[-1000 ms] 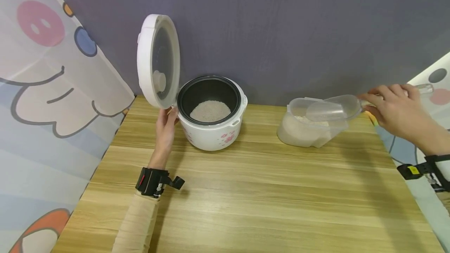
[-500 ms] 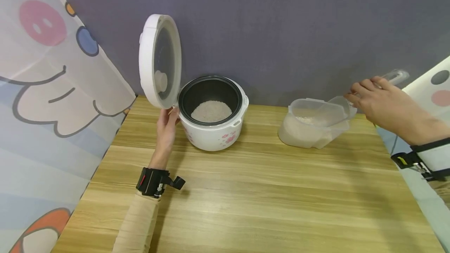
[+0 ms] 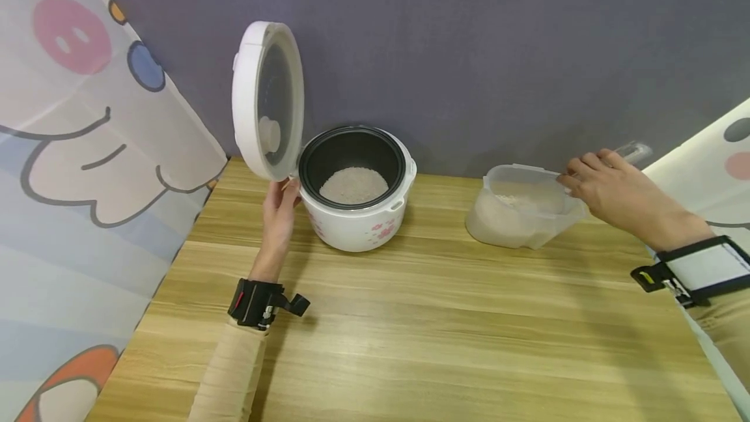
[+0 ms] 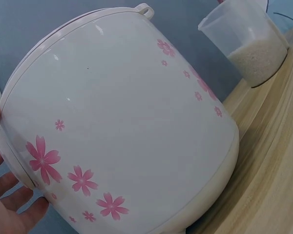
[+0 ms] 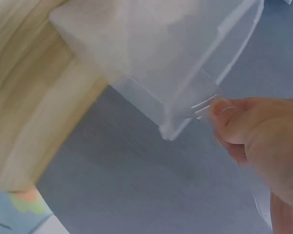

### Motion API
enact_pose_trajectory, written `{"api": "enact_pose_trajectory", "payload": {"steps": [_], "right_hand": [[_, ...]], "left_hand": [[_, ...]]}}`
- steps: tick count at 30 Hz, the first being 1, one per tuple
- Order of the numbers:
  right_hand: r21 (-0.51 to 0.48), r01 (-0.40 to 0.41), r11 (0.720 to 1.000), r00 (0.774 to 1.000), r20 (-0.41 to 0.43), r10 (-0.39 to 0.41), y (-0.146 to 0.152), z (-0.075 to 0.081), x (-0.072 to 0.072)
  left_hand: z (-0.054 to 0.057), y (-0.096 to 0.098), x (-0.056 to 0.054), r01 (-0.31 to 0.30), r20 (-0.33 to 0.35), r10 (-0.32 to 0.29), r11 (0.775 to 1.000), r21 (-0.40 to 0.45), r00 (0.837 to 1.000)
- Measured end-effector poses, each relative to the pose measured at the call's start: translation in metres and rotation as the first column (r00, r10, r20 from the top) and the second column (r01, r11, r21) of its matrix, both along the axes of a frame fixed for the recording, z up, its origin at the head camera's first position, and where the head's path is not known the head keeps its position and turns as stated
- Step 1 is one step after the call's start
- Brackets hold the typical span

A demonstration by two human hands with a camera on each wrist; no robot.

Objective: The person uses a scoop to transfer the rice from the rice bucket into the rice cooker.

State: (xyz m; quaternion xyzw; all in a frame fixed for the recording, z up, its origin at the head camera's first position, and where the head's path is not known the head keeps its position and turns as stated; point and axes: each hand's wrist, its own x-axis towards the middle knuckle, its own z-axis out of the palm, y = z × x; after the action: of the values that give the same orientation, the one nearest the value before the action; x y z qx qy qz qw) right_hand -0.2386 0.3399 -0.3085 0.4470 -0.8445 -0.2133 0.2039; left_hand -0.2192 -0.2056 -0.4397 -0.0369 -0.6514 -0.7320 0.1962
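"Scoop (image 3: 635,152) first: where is it?"

"Far to the right of the pot (image 3: 359,233). The right grip (image 3: 609,184) pinches it at the rim of the tub (image 3: 515,223). The scoop's wide end seems to dip inside, but the tub's cloudy sides make that hard to see."

"Why pinch so close to the wide end?"

"I think that makes it easier to steer."

"And the left grip (image 3: 278,210)?"

"It touches the pot's left side, with its fingers apart. I can't tell if they hold on tight. My guess is it's there so the pot won't slide."

"Why is the lid (image 3: 268,103) up?"

"That leaves the pot's top free. You can see rice (image 3: 353,185) in it. The lid stands on the pot's left, away from the tub, so it shouldn't get bumped from that side."

"Is there room to move?"

"Yes. There's a good gap between the pot and the tub, and lots of desk (image 3: 410,318) in front of the pot. Be careful behind the pot, though, as the wall (image 3: 445,51) is near. Far right of the pot, past the tub, the desk ends."
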Motion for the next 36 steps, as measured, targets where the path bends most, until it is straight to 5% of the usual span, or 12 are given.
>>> {"api": "enact_pose_trajectory", "payload": {"steps": [14,36], "right_hand": [[-0.248,0.118,0.961,0.982,0.173,-0.075,0.013,-0.037,-0.004],[-0.407,0.13,0.904,0.962,0.273,-0.015,0.018,-0.051,-0.011]], "left_hand": [[0.0,0.0,0.0,0.007,-0.005,-0.007,1.0,0.003,1.0],[0.0,0.001,0.0,0.017,-0.03,-0.017,1.0,0.011,0.999]]}}
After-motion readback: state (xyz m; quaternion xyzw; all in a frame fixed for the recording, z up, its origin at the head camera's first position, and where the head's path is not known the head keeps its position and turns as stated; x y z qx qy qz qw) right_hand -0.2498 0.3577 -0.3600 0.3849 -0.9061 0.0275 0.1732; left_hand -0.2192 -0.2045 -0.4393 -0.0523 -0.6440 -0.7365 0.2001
